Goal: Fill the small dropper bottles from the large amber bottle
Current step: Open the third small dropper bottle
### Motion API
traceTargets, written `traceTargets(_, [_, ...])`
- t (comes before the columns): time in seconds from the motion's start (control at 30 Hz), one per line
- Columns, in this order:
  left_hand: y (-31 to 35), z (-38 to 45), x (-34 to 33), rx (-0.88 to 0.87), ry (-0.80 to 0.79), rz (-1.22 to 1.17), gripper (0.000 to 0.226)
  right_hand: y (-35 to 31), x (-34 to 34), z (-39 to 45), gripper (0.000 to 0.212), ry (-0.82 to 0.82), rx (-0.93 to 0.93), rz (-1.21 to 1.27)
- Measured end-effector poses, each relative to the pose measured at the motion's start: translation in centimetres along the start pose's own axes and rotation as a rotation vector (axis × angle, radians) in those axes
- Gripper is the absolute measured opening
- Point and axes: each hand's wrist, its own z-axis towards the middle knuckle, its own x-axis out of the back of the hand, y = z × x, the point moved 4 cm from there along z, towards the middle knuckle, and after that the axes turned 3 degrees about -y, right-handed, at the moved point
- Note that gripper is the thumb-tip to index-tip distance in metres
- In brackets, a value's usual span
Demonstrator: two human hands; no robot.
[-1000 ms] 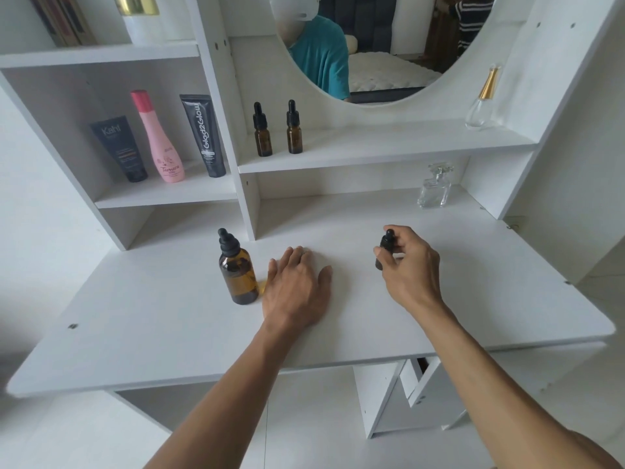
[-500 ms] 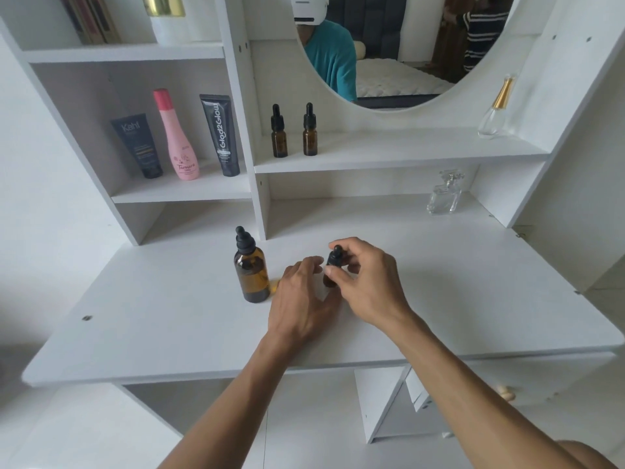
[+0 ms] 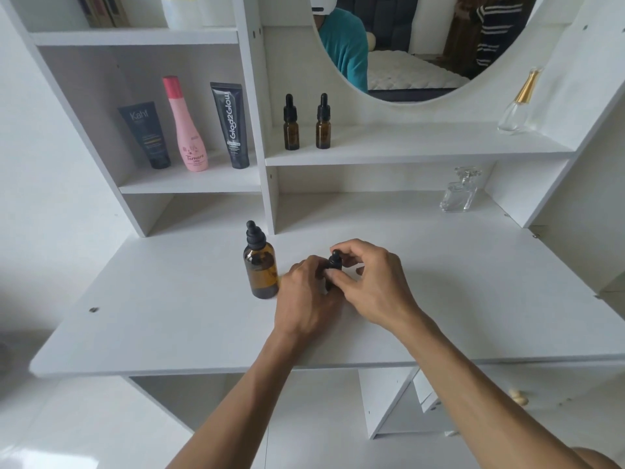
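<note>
On the white vanity desktop (image 3: 169, 319), the left hand (image 3: 304, 296) wraps the body of a small dropper bottle (image 3: 334, 264) while the right hand (image 3: 375, 286) pinches its black cap, just right of the large amber bottle (image 3: 260, 270). Behind that bottle, 2 more small dropper bottles (image 3: 291, 125) stand on the shelf (image 3: 422, 147) under the round mirror (image 3: 406, 62).

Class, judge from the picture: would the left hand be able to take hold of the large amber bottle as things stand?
Probably yes. The large amber bottle stands upright just beside the left hand, with nothing between them. But that hand now grips the small dropper bottle and would have to release it first.
</note>
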Motion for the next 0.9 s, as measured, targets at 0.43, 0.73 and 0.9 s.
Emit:
traceTargets(0.43, [0.1, 0.3, 0.0, 0.038, -0.014, 0.040, 0.017, -0.5, 0.7, 1.1, 0.025, -0.144, 0.028, -0.149])
traceTargets(0.73, [0.4, 0.2, 0.2, 0.051, 0.000, 0.041, 0.013, -0.8, 0.8, 1.3, 0.030, -0.147, 0.025, -0.121])
traceTargets(0.9, [0.5, 0.1, 0.3, 0.061, 0.006, 0.029, 0.012, -0.9, 0.8, 1.1, 0.032, -0.133, 0.028, -0.121])
